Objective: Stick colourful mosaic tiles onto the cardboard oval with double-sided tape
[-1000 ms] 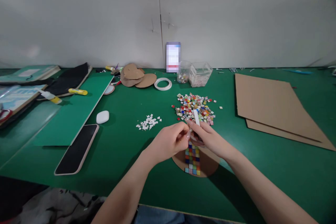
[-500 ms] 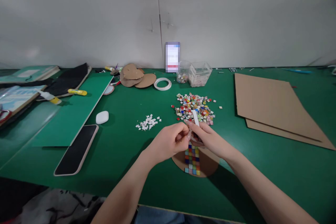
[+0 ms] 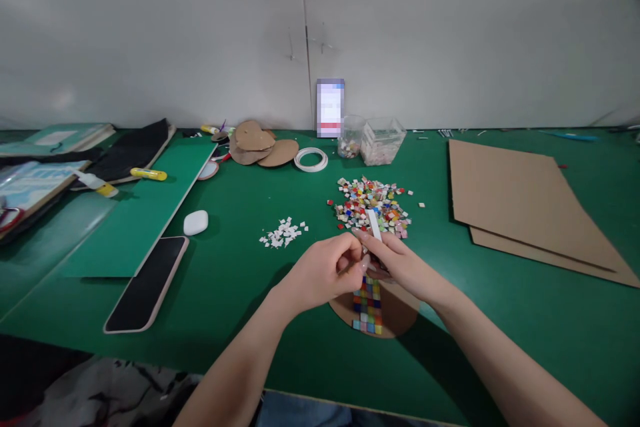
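Observation:
My left hand point(image 3: 327, 267) is closed in a pinch, its fingertips meeting those of my right hand; whatever it pinches is too small to make out. Between the thumb and fingers of my right hand point(image 3: 400, 263) is a narrow white strip point(image 3: 373, 223), its free end pointing away from me. Both hands hover over a round cardboard disc point(image 3: 400, 320). Rows of coloured mosaic tiles point(image 3: 367, 313) lie on the disc, partly hidden by my fingers. Just beyond my hands spreads a heap of loose mosaic tiles point(image 3: 373, 197).
Left of the tiles lie small white paper bits point(image 3: 284, 233), a white case point(image 3: 195, 222) and a phone point(image 3: 147, 287). Cardboard discs point(image 3: 253, 140), a tape roll point(image 3: 311, 159), a clear box point(image 3: 383, 143) and a lit phone point(image 3: 330, 108) stand behind. Cardboard sheets point(image 3: 520, 197) lie right.
My left fingertips have shifted very slightly against the right hand. The whole view has moved a little; the white strip stays in my right hand.

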### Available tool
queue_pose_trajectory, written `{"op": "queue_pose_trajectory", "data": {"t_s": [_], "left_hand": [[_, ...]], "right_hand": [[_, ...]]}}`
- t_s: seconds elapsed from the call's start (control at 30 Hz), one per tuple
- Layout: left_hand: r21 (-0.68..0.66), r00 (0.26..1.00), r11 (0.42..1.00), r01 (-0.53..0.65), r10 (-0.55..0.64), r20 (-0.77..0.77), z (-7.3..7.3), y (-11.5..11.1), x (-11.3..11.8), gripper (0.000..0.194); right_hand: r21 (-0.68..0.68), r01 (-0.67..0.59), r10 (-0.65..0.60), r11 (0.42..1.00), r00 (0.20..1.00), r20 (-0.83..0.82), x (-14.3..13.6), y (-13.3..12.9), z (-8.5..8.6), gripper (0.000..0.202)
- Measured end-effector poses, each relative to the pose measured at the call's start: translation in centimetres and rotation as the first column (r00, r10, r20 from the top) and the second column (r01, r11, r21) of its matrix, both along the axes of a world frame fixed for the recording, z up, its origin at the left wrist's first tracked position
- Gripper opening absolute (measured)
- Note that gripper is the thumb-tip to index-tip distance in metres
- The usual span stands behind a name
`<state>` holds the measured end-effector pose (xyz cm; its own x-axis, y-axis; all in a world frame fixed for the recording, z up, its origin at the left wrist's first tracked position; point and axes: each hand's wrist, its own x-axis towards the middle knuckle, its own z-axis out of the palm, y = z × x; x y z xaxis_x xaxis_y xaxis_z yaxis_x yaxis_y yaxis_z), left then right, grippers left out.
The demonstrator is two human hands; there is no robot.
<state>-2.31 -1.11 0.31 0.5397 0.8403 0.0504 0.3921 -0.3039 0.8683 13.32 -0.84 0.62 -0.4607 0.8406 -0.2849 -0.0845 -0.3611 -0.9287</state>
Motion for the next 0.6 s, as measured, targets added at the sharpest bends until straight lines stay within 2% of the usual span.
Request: {"op": "queue_pose_trajectory", "data": {"t_s": [0.23, 0.6], "left_hand": [[0.05, 1.0, 0.999, 0.004, -0.004, -0.009, -0.01, 0.11, -0.01, 0.012], [0.131, 0.997, 0.991, -0.036, 0.044, -0.059, -0.67, -0.01, 0.12, 0.013]], "right_hand": [[0.017, -0.023, 0.023, 1.0, 1.0, -0.007, 0.03, -0.02, -0.24, 0.044], [-0.002, 0.026, -0.026, 1.0, 0.998, 0.054, -0.35, -0.09, -0.16, 0.045]]}}
